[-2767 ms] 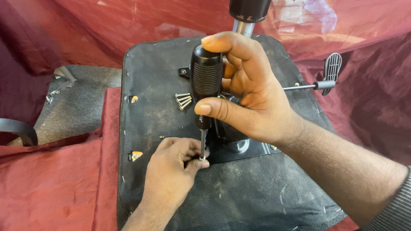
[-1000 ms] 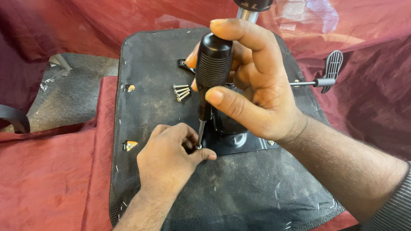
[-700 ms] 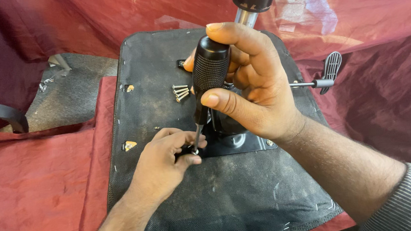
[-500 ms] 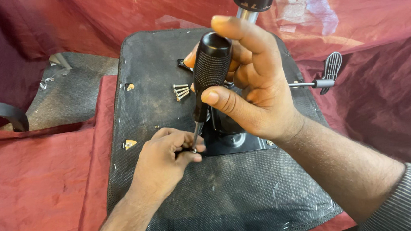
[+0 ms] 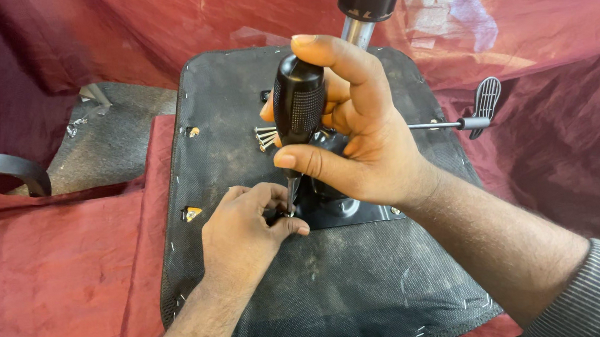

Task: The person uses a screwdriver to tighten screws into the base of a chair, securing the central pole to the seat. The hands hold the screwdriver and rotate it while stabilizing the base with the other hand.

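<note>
We see an upturned office chair seat (image 5: 365,290), black fabric underside up, lying on red cloth (image 5: 61,277). Our right hand (image 5: 354,143) is wrapped tight around the black knurled handle of a screwdriver (image 5: 299,105), held nearly upright, its shaft running down to the corner of the metal mounting plate (image 5: 349,214) bolted at the seat's middle. Our left hand (image 5: 244,232) rests on the seat just beside that corner, fingers pinched closed around the screwdriver tip; the screw itself is hidden under them, so we cannot tell if one is there. A small pile of loose screws (image 5: 265,137) lies on the seat just left of the handle. The gas cylinder (image 5: 366,5) rises from the plate behind the right hand. A lever with a black paddle (image 5: 482,103) sticks out to the right. A curved armrest (image 5: 4,168) shows at far left.
</note>
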